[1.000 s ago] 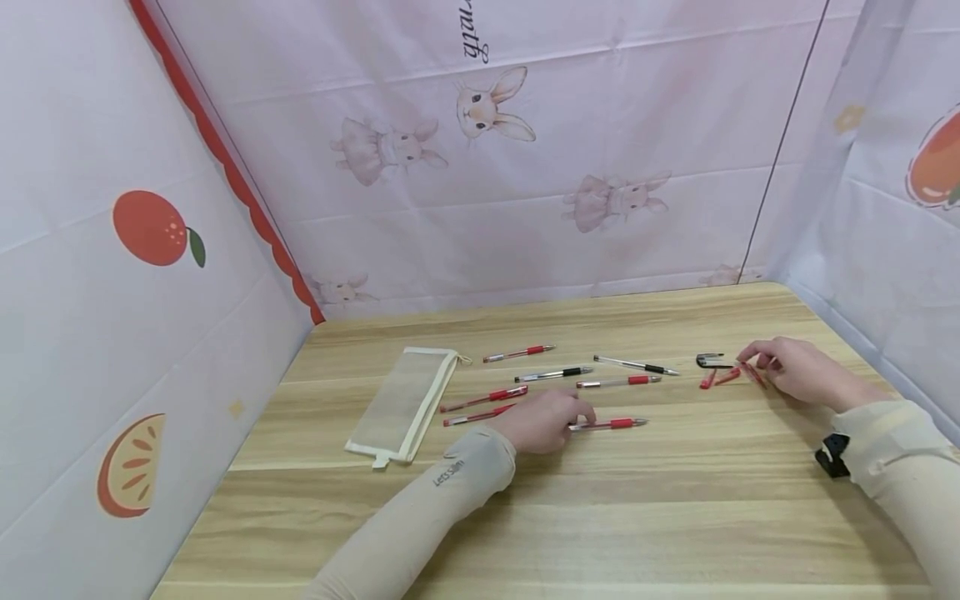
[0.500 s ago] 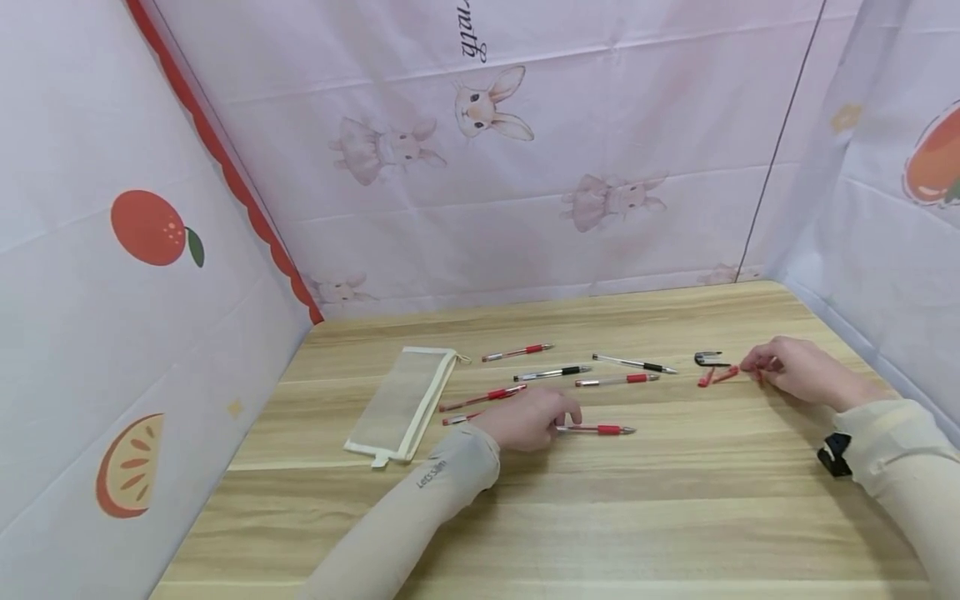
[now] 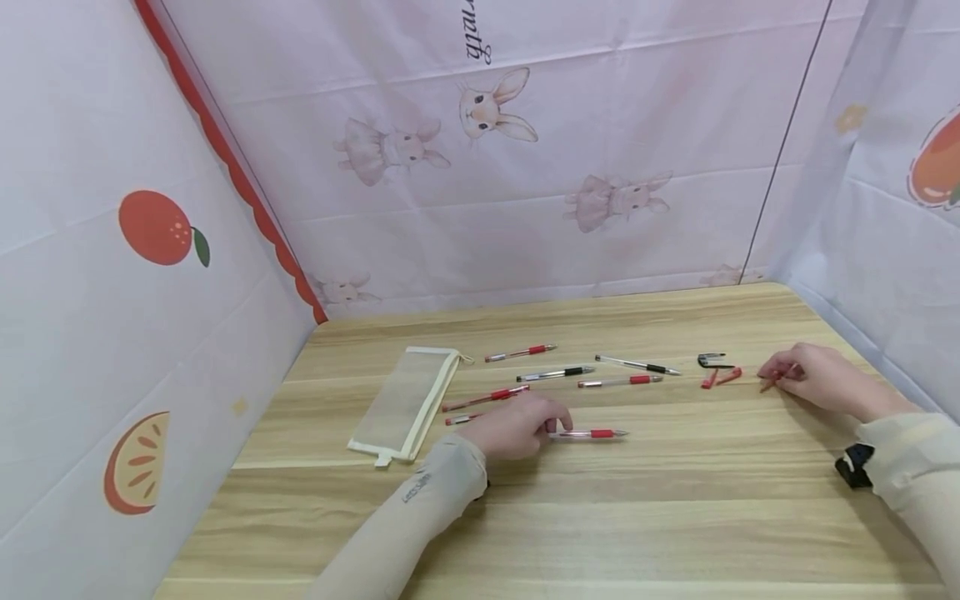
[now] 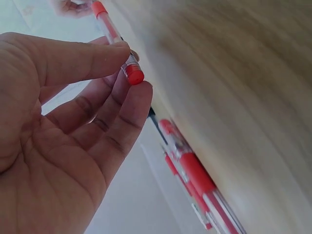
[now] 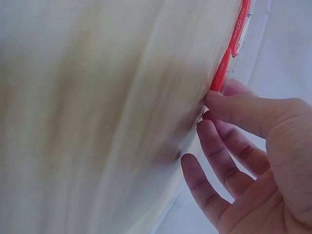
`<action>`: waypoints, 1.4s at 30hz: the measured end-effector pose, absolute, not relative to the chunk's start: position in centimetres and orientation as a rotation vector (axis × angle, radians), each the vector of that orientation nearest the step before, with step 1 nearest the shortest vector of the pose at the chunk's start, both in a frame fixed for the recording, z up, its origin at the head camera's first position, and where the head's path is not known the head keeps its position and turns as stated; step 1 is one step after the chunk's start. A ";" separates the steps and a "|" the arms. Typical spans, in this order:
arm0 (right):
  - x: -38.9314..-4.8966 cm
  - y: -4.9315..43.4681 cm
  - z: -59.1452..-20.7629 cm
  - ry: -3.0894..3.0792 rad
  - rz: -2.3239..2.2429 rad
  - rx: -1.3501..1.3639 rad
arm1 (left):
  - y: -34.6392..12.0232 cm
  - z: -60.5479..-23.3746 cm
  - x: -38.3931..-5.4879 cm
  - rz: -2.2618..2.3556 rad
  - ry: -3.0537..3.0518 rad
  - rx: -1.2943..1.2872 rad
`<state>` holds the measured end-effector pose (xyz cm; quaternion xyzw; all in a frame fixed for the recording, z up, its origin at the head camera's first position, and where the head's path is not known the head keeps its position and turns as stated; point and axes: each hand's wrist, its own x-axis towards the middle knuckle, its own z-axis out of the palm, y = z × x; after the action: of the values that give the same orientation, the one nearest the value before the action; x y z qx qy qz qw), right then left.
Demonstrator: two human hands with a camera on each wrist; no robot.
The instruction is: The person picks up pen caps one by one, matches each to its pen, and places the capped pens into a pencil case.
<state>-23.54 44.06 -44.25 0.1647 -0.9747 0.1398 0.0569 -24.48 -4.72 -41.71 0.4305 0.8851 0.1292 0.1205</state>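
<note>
My left hand (image 3: 513,427) pinches the back end of an uncapped red gel pen (image 3: 602,434), which lies low over the table with its tip pointing right. In the left wrist view the pen's red end plug (image 4: 135,77) shows between thumb and fingers. Over at the right, my right hand (image 3: 821,382) pinches a red pen cap (image 5: 221,73) between thumb and forefinger, close to the tabletop, the other fingers loosely bent. Just left of that hand lie two more red caps (image 3: 727,376) and some black caps (image 3: 707,361).
Several red and black gel pens, among them a black one (image 3: 555,374) and a red one (image 3: 520,352), lie mid-table. A cream mesh zip pouch (image 3: 397,406) lies flat at the left. Printed cloth walls (image 3: 525,250) enclose the wooden table (image 3: 622,517).
My left hand has drawn the red pen leftward and slightly nearer. My right hand has shifted right with a red cap, away from the other caps.
</note>
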 end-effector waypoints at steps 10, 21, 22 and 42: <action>-22.6 44.9 -44.4 -2.953 0.444 0.473 | -7.4 -41.1 -24.7 0.474 2.600 1.227; -21.6 44.9 -44.5 -2.948 0.448 0.383 | -9.5 -40.9 -25.4 0.531 2.619 1.275; -21.5 44.9 -44.4 -2.950 0.455 0.372 | -9.7 -40.9 -25.4 0.530 2.624 1.281; -20.2 41.6 -43.7 -2.856 0.567 0.326 | -12.3 -39.4 -25.3 0.595 2.673 1.217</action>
<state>-20.18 41.60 -43.70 0.1106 -0.9693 0.1924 0.1059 -25.25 -12.31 -39.42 0.4050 0.8897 0.1980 0.0726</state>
